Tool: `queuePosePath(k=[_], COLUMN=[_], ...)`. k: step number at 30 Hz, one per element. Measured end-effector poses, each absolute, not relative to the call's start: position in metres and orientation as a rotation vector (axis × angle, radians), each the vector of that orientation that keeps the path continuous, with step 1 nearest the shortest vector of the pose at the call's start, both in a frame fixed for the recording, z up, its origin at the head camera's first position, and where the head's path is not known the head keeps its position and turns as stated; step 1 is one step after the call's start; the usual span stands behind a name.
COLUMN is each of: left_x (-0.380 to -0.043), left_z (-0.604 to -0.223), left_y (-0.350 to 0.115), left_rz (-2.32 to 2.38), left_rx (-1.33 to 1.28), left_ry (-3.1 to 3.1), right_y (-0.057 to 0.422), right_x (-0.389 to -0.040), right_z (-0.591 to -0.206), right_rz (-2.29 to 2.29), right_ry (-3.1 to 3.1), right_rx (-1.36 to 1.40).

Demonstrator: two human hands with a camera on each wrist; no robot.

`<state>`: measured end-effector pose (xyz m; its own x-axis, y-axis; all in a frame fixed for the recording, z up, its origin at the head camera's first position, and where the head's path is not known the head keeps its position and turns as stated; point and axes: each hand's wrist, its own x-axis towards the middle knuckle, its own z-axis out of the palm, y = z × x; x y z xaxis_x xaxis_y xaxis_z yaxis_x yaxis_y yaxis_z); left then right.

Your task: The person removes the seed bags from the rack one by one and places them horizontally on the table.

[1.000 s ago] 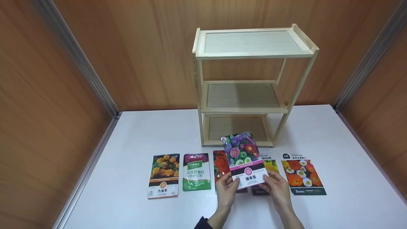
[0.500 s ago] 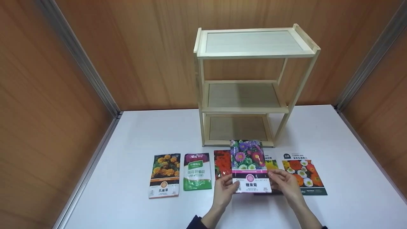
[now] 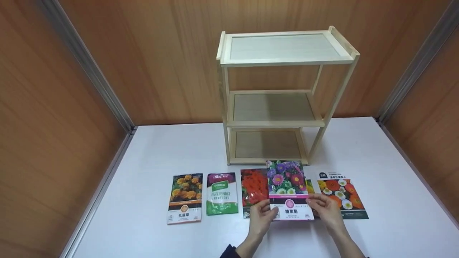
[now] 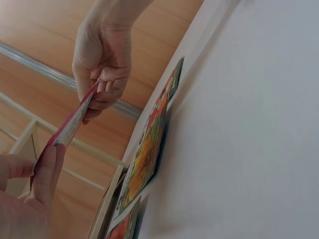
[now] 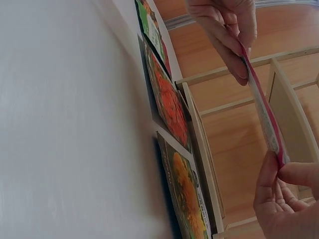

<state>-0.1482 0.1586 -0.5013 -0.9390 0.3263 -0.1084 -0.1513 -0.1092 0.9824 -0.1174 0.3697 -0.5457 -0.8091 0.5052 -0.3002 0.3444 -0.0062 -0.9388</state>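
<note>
Both hands hold up a seed packet [image 3: 288,190] printed with purple, pink and white daisy-like flowers. My left hand [image 3: 261,218] pinches its lower left edge, and my right hand [image 3: 327,211] pinches the lower right edge. The wrist views show the packet edge-on, raised above the table, with thumb and fingers on either face. Behind it lies a yellow-flower packet [image 5: 187,191], mostly hidden in the head view. To its left is a red-flower packet [image 3: 254,188], partly covered by my left hand. An orange-and-white poppy packet [image 3: 344,197] lies to the right, partly behind my right fingers.
A green-and-white packet [image 3: 222,195] and an orange marigold packet [image 3: 185,199] lie farther left in the same row. A three-tier wooden shelf [image 3: 276,123] stands behind on the white table [image 3: 150,154]. Wood-grain panels [image 3: 161,64] enclose the back and sides.
The daisy packet has moved right and slightly down, turning from tilted to nearly straight. Both hands moved with it, uncovering more of the red packet and hiding more of the yellow one.
</note>
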Motion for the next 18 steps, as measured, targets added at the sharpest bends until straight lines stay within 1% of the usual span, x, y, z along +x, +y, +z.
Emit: queuePosePath(k=[3,5,11,18], left_x=[-0.148,-0.148,-0.150,-0.156], left_z=[-0.504,-0.506,-0.517,-0.519], left_y=[0.163,0.164,0.157,0.132], left_rz=[2.068,2.018,1.886,1.667], left_rx=[0.200,0.210,0.304,0.322], left_ry=[1.862,1.856,1.794,1.950], right_y=[0.369,0.373,0.399,0.447], right_x=[-0.109,-0.106,-0.099,-0.086], right_z=[-0.523,-0.518,-0.530,-0.541], right_rz=[1.926,1.903,1.736,1.625], right_ry=[-2.161,-2.178,-2.236,-2.240], right_rx=[-0.890,-0.895,-0.984,-1.006])
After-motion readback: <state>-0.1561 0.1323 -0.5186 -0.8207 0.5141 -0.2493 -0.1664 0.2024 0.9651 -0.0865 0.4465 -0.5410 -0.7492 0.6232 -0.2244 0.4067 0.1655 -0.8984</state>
